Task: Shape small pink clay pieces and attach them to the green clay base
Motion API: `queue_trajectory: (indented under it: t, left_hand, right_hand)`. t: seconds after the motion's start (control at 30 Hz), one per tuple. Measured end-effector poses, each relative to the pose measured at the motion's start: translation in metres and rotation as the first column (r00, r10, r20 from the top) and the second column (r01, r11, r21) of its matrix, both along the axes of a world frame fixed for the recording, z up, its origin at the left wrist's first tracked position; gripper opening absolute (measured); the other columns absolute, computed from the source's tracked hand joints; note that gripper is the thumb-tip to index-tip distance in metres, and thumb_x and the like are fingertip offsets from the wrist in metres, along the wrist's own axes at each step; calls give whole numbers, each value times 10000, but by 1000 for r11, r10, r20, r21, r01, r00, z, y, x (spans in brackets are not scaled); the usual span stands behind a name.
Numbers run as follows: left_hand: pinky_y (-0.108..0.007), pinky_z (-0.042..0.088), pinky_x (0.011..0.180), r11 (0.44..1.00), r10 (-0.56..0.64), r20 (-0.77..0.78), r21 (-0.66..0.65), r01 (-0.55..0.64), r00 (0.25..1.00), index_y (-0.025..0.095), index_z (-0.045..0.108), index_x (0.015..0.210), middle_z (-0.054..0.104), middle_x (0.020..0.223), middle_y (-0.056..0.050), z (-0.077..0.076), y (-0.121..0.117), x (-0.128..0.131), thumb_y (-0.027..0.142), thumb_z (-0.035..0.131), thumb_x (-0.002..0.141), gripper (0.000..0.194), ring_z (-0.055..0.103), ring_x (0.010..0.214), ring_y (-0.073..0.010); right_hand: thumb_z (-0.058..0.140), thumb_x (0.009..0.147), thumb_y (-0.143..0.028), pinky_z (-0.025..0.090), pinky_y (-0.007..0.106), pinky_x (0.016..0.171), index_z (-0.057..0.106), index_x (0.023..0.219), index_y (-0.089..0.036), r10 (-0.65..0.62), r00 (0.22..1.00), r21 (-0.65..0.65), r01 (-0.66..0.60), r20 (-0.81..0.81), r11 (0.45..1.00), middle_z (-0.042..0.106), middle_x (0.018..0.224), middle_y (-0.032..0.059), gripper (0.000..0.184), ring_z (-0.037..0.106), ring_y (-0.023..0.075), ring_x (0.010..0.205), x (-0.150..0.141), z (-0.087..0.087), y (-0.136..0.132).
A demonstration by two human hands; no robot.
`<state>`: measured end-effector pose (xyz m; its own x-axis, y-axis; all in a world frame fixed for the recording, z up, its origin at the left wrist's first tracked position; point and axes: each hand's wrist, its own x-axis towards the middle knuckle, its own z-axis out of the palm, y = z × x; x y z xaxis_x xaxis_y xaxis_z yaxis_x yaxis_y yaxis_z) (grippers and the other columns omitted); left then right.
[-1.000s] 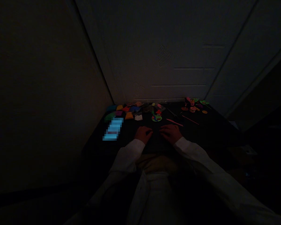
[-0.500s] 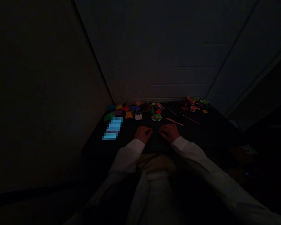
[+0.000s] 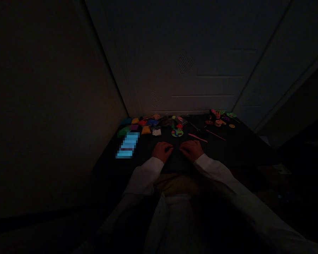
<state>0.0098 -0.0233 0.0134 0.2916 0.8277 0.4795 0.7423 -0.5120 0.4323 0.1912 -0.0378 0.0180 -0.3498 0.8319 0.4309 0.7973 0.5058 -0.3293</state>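
Note:
My left hand (image 3: 162,151) rests on the dark tabletop (image 3: 235,151), fingers loosely curved and the thumb slightly apart from them. Facing it across a narrow gap, my right hand (image 3: 192,150) lies in a similar loose curve. I see nothing held in either one. Just beyond the hands is a round green clay piece (image 3: 177,133) with a blue strip, carrying a small red-topped figure (image 3: 179,126). A pink modelling knife (image 3: 198,137) lies beyond my right hand, with a thin pink stick (image 3: 216,134) farther right. Dim light hides fine detail.
Several coloured clay packets, including an orange one (image 3: 146,130) and a white one (image 3: 156,132), lie at the back left. A bright pixelated panel (image 3: 127,145) is at the left. Small clay figures (image 3: 218,122) stand back right. A pale panelled wall (image 3: 185,84) rises behind.
Both hands and the things on the table stay in place. The wall's raised heart patterns look a little clearer.

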Motion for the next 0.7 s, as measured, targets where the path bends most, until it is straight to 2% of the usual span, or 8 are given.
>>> queue_trajectory:
  t: [0.3,0.5,0.7]
  left_hand:
    - [-324,413,804,997,7,61,77,-12,998,206,627,808,618,839,-31,3,-2,0,273,558,696,148,522,851,-160]
    - [-322,417,788,997,46,58,59,-49,997,205,628,794,624,826,-30,3,-2,0,261,506,730,149,526,842,-163]
    - [-320,419,787,996,76,56,42,-78,996,195,626,797,626,828,-35,3,-2,0,259,487,740,163,526,846,-166]
  right_hand:
    - [467,766,-313,288,328,808,593,923,-241,-33,999,-18,33,-29,999,588,991,17,214,496,154,929,-5,3,0]
    - [448,763,-248,215,405,831,584,959,-274,-24,996,-29,26,82,999,573,1032,23,240,455,189,971,-7,2,-3]
    - [415,792,-255,165,418,836,591,940,-279,7,982,-30,-1,187,1000,578,1028,27,231,436,186,962,-9,7,-9]
